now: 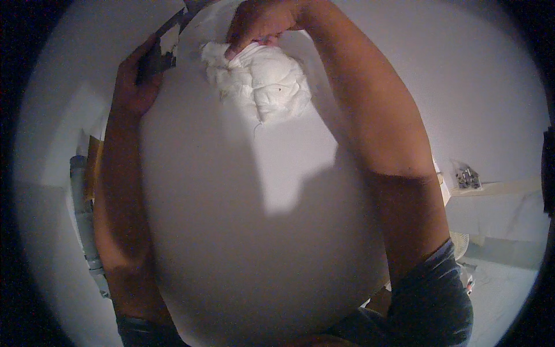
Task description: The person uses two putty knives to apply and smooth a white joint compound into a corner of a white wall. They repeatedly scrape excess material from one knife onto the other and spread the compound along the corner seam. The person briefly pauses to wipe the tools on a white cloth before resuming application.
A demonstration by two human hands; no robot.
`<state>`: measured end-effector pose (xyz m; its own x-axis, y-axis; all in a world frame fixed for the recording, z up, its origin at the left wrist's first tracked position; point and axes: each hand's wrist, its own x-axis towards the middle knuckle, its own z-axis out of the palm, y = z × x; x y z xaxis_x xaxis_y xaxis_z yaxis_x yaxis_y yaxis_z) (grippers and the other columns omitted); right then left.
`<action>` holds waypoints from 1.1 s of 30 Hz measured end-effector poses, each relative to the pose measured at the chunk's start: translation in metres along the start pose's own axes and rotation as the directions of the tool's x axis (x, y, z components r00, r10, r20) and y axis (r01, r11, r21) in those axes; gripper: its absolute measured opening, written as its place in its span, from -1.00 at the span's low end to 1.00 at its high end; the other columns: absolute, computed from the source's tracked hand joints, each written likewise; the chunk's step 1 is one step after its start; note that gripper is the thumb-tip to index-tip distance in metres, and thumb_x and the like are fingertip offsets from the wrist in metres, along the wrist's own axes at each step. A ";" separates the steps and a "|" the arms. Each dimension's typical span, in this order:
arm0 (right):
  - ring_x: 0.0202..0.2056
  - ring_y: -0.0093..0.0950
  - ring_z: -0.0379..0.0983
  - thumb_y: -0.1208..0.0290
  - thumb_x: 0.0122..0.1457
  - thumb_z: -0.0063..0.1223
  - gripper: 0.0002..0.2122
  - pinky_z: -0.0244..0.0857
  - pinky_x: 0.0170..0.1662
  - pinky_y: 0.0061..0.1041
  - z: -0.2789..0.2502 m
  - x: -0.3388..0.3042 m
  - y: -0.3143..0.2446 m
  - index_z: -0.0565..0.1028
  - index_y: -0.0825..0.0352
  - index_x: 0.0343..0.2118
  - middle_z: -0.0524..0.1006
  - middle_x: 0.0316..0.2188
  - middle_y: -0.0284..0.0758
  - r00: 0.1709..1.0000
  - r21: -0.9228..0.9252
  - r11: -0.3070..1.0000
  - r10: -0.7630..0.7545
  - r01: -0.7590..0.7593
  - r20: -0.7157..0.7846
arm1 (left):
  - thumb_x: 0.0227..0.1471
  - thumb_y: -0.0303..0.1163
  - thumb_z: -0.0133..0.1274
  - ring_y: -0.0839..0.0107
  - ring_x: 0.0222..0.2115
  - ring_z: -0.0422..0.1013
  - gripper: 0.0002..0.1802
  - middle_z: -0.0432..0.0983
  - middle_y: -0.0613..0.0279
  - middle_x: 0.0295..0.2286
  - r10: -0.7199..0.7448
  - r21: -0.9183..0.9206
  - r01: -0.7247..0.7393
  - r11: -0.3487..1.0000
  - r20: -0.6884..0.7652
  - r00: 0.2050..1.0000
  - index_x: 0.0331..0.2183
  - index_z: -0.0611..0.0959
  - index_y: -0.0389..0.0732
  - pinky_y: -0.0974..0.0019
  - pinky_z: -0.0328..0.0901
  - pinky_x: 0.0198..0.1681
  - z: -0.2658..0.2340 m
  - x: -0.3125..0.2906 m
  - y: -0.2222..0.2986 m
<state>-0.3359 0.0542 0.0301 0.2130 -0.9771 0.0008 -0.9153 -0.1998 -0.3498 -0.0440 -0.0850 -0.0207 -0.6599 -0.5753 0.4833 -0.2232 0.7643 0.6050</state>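
Note:
A large smooth white panel (260, 260) with rounded edges stretches from my body up to the top of the head view. My right hand (269, 23) is closed on a crumpled white cloth (269, 84), which lies bunched against the panel's far part. A small dark speck marks the cloth, and a thin thread hangs from its near edge. At the panel's far left side, my left hand (139, 87) grips a dark flat piece (159, 58) with a pale patch on it. I cannot make out exactly what that piece is. Shadow hides part of the left fingers.
Left of my left forearm stands a long grey tube (84, 214) beside a brown strip (93, 168). On the right, a clear bag of small metal parts (465, 176) lies near a pale ledge (509, 187). Pale walls surround the panel.

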 end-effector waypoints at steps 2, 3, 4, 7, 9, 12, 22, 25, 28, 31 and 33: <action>-0.19 -0.05 0.58 0.05 0.03 0.32 -0.49 0.42 -0.06 -0.15 0.007 0.009 -0.001 0.59 0.38 -0.08 0.65 -0.20 -0.01 1.000 -0.038 0.999 -0.025 0.025 -0.011 | 0.18 -0.60 0.06 0.37 -0.09 0.48 -0.53 0.58 0.12 -0.10 0.109 0.179 -0.108 0.978 0.006 0.994 0.14 0.52 -0.34 0.31 0.37 0.05 -0.003 -0.004 0.001; -0.19 -0.05 0.58 0.03 0.01 0.34 -0.48 0.41 -0.07 -0.15 0.008 0.013 0.000 0.60 0.39 -0.10 0.65 -0.21 -0.01 0.999 -0.052 0.998 -0.029 0.028 -0.024 | 0.19 -0.52 0.10 0.38 -0.15 0.46 -0.56 0.58 0.12 -0.16 0.144 0.152 -0.142 0.978 0.001 0.990 0.11 0.54 -0.33 0.30 0.38 -0.02 -0.003 -0.003 -0.009; -0.20 -0.05 0.58 0.02 0.00 0.35 -0.47 0.41 -0.08 -0.15 0.008 0.015 0.000 0.61 0.40 -0.12 0.65 -0.23 -0.01 0.999 -0.075 0.997 -0.034 0.031 -0.041 | 0.20 -0.44 0.15 0.39 -0.22 0.45 -0.58 0.58 0.12 -0.22 0.174 0.118 -0.172 0.978 -0.006 0.985 0.08 0.56 -0.32 0.29 0.39 -0.09 -0.002 -0.002 -0.010; -0.23 -0.06 0.58 -0.03 -0.05 0.39 -0.44 0.40 -0.10 -0.14 0.008 0.015 0.004 0.63 0.43 -0.19 0.66 -0.26 -0.03 0.991 -0.151 0.988 -0.036 0.017 -0.129 | 0.18 -0.51 0.13 0.40 -0.16 0.46 -0.58 0.58 0.12 -0.18 -0.005 -0.297 0.013 0.955 0.029 1.000 0.08 0.56 -0.32 0.30 0.37 -0.03 0.009 0.000 -0.010; -0.24 -0.06 0.58 -0.07 -0.08 0.42 -0.42 0.39 -0.11 -0.14 0.010 0.010 0.010 0.65 0.46 -0.24 0.67 -0.29 -0.04 0.973 -0.207 0.978 -0.017 -0.032 -0.230 | 0.14 -0.64 0.05 0.37 -0.01 0.45 -0.51 0.56 0.11 -0.03 -0.119 -0.556 0.135 0.820 0.066 0.991 0.13 0.52 -0.34 0.29 0.31 0.15 0.019 0.004 -0.008; -0.20 -0.07 0.59 0.03 -0.10 0.47 -0.40 0.43 -0.09 -0.19 -0.006 0.009 -0.034 0.59 0.50 -0.15 0.66 -0.30 0.00 0.952 0.091 0.965 0.257 -0.245 -0.165 | 0.16 -0.67 0.03 0.37 0.08 0.45 -0.48 0.54 0.10 0.06 0.027 -0.273 -0.014 0.962 0.042 0.999 0.17 0.51 -0.30 0.30 0.28 0.25 -0.007 -0.016 -0.023; -0.36 -0.02 0.61 0.46 0.04 0.23 0.12 0.46 -0.29 -0.07 -0.008 0.027 0.062 -0.48 0.40 0.43 0.64 -0.39 0.07 0.720 -0.219 0.788 0.361 -0.576 -0.592 | 0.16 -0.65 0.05 0.30 -0.08 0.53 -0.53 0.60 0.10 -0.05 0.235 0.066 -0.238 0.969 0.055 0.970 0.12 0.56 -0.31 0.23 0.39 0.12 0.007 -0.005 -0.007; -0.38 0.02 0.59 0.50 0.09 0.11 0.05 0.45 -0.30 -0.04 -0.008 0.032 0.071 -0.49 0.38 0.43 0.62 -0.41 0.11 0.672 -0.207 0.785 0.324 -0.584 -0.666 | 0.14 -0.69 0.01 0.29 -0.04 0.52 -0.50 0.58 0.09 -0.01 0.190 -0.469 -0.132 0.873 0.078 0.979 0.14 0.55 -0.29 0.23 0.36 0.15 0.019 0.006 -0.017; -0.36 0.05 0.59 0.47 0.11 0.09 0.04 0.45 -0.27 -0.01 0.000 0.038 0.075 -0.50 0.35 0.44 0.61 -0.40 0.14 0.644 -0.168 0.788 0.338 -0.592 -0.686 | 0.14 -0.69 0.01 0.30 -0.05 0.52 -0.49 0.58 0.10 0.00 0.256 -0.238 -0.229 0.944 0.092 0.962 0.15 0.54 -0.28 0.22 0.37 0.14 0.019 0.010 -0.016; -0.30 0.07 0.60 0.43 0.12 0.10 0.05 0.46 -0.20 0.00 -0.001 0.042 0.063 -0.52 0.35 0.43 0.61 -0.34 0.17 0.663 -0.139 0.776 0.413 -0.615 -0.625 | 0.16 -0.69 -0.01 0.33 -0.06 0.52 -0.48 0.59 0.13 -0.03 -0.026 -0.853 0.225 0.471 0.242 0.970 0.16 0.53 -0.27 0.24 0.37 0.12 0.021 0.020 -0.032; -0.23 0.07 0.60 0.39 0.12 0.13 0.07 0.47 -0.14 -0.01 -0.002 0.038 0.064 -0.54 0.39 0.42 0.62 -0.26 0.18 0.655 -0.174 0.734 0.441 -0.657 -0.613 | 0.17 -0.69 -0.02 0.34 -0.06 0.51 -0.49 0.59 0.14 -0.03 0.170 -0.476 -0.089 0.875 0.130 0.977 0.16 0.53 -0.27 0.25 0.37 0.11 0.017 0.015 -0.023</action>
<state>-0.3867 0.0039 0.0094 -0.4736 -0.7736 0.4209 -0.8711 0.4821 -0.0942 -0.0607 -0.1060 -0.0383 -0.7755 -0.3943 0.4930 0.2052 0.5810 0.7876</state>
